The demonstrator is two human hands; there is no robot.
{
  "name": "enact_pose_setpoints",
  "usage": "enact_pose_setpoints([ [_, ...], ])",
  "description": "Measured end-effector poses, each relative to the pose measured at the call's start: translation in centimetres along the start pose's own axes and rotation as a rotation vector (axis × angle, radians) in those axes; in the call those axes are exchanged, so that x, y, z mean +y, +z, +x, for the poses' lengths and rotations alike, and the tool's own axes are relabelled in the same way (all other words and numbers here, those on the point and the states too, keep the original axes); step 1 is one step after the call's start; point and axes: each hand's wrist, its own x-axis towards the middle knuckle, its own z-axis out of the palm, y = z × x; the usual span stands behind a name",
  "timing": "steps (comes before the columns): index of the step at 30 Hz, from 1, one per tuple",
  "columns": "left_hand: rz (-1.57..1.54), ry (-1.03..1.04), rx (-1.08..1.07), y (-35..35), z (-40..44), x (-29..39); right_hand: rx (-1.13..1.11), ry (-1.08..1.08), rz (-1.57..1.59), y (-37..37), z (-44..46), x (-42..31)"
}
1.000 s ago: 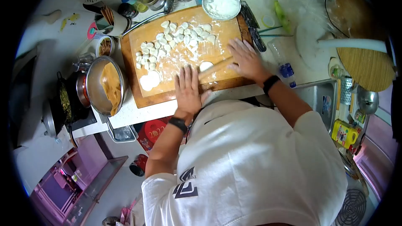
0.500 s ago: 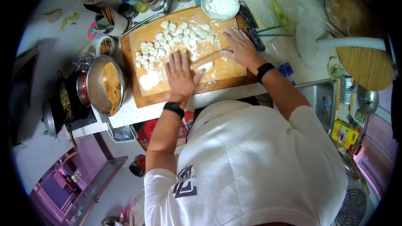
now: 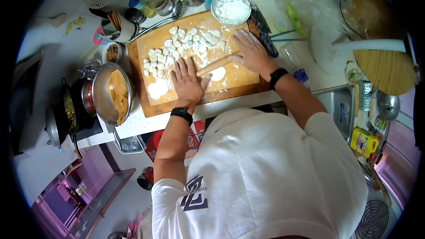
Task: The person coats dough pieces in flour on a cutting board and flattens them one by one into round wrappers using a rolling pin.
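A wooden rolling pin (image 3: 216, 65) lies slantwise between my two hands on the floured wooden board (image 3: 241, 79). My left hand (image 3: 187, 83) rests flat over its left end, fingers stretched out past it. Over the right end lies my right hand (image 3: 253, 54), also flat with fingers extended. Just below the pin is a round white dough wrapper (image 3: 218, 74), near my left thumb. Flat dough rounds (image 3: 158, 89) overlap left of my left hand. Many small dough pieces (image 3: 195, 40) are spread beyond the pin. The palms hide both pin ends.
A bowl of flour (image 3: 230, 9) stands at the board's far edge. To the left are a large metal bowl (image 3: 101, 89) with a yellowish-brown item inside, a ladle (image 3: 176, 10) and a utensil holder (image 3: 127, 28). The sink (image 3: 338, 102) is at right.
The rolling pin has shifted slightly left with both hands on it. More of the dough wrapper shows below the pin now, lying flat and round.
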Motion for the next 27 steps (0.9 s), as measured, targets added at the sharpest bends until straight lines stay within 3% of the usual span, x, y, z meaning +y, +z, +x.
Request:
enact_pose_setpoints([
  [6, -0.034, 0.168, -0.133, -0.8, -6.4, 1.3, -0.164, -0.138, 0.028, -1.3, -5.8, -0.3],
  [8, -0.041, 0.186, 0.029, 0.2, -4.7, 0.8, -0.132, -0.101, 0.016, -0.9, -2.9, 0.1],
  [12, 0.012, -0.014, -0.004, 0.0, 0.7, -0.3, -0.018, -0.014, 0.015, 0.4, 0.5, 0.3],
  [14, -0.007, -0.044, -0.074, -0.4, -0.8, 0.2, -0.023, -0.077, 0.009, -0.8, -1.3, -0.3],
  [16, 0.006, 0.087, -0.097, 0.2, -4.2, 0.5, -0.038, -0.135, 0.01, -1.8, -4.0, -0.9],
  [18, 0.0, 0.166, -0.192, -1.0, -6.8, 1.5, -0.19, -0.111, 0.036, -2.3, -5.8, -1.2],
  [19, -0.023, 0.183, -0.127, -0.9, -6.5, 1.3, -0.193, -0.108, 0.041, -2.1, -5.4, -1.1],
  [22, -0.029, 0.114, 0.023, -0.3, -2.3, 0.6, -0.091, -0.03, 0.023, -0.9, -1.6, 0.0],
  [27, 0.083, 0.07, -0.098, -0.5, -2.0, 0.3, -0.003, -0.094, 0.008, -1.2, -2.1, -0.6],
])
